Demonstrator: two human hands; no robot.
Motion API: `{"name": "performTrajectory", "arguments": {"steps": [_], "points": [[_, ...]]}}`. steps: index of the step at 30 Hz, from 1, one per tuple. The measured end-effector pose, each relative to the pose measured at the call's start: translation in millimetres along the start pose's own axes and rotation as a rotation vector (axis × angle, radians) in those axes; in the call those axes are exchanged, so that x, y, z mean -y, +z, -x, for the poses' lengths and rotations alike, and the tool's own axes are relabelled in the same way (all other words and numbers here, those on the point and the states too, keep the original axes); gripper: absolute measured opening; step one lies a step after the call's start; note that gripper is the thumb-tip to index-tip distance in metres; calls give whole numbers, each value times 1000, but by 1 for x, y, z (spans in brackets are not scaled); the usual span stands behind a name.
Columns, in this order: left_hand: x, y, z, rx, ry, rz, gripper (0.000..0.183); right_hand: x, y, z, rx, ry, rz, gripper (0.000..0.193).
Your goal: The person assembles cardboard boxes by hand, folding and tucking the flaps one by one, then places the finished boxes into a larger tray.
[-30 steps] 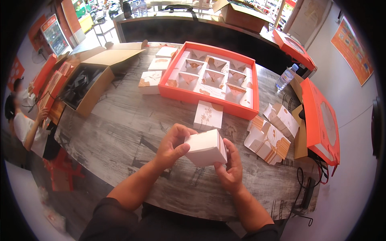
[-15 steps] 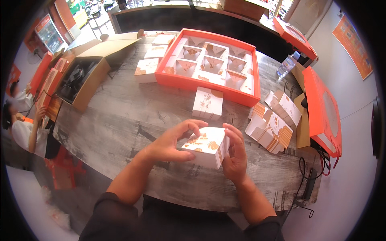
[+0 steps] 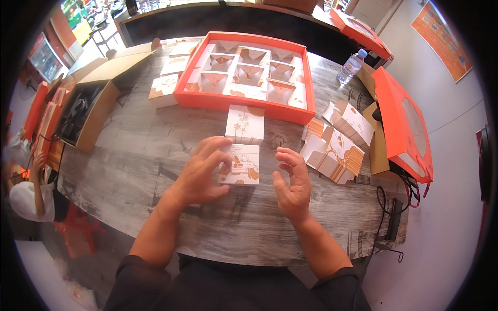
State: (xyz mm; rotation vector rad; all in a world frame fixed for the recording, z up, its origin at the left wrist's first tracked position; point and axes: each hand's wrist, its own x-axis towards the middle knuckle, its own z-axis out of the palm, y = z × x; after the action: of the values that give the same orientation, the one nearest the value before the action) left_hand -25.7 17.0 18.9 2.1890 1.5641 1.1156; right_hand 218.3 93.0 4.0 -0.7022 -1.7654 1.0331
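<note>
On the grey wood-grain table a small white box [image 3: 243,167] with brown-gold printing stands shut, its front just behind a second white box [image 3: 245,123]. My left hand [image 3: 202,173] is at the left side of the nearer box, thumb and fingers apart, fingertips at its edge; whether they touch it is hard to tell. My right hand [image 3: 294,185] hovers to the right of that box, fingers spread and slightly curled, holding nothing. Behind both boxes lies a large orange-red tray [image 3: 244,103] divided into compartments with white folded inserts.
Several white boxes [image 3: 165,88] line the tray's left side. Unfolded-looking white cartons [image 3: 334,155] lie at right, beside an upright orange case [image 3: 410,127] and black cables [image 3: 384,207]. A water bottle [image 3: 351,67] stands behind. An open brown carton [image 3: 96,116] is at left, near another person [image 3: 31,197].
The white box that both hands held above the table is now set down in front of the other box. My right hand has come off it, and the left has loosened. The view has shifted slightly.
</note>
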Motion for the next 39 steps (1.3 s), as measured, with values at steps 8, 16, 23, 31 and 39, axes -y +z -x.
{"name": "performTrajectory", "arguments": {"steps": [8, 16, 23, 31, 39], "points": [[3, 1, 2, -38, -20, -35, 48, -3, -17, -9, -90, -71, 123, 39], [7, 6, 3, -56, -36, 7, 53, -6, -23, -15, -57, -23, 173, 44], [9, 6, 5, -43, -18, 4, 61, -8, -46, -27, -180, -62, 219, 45], [4, 4, 4, -127, -16, -103, 72, -29, -114, -40, -287, 29, 797, 68], [4, 4, 4, -180, -9, -83, 76, -48, -147, -36, -137, 390, 1152, 122]]}}
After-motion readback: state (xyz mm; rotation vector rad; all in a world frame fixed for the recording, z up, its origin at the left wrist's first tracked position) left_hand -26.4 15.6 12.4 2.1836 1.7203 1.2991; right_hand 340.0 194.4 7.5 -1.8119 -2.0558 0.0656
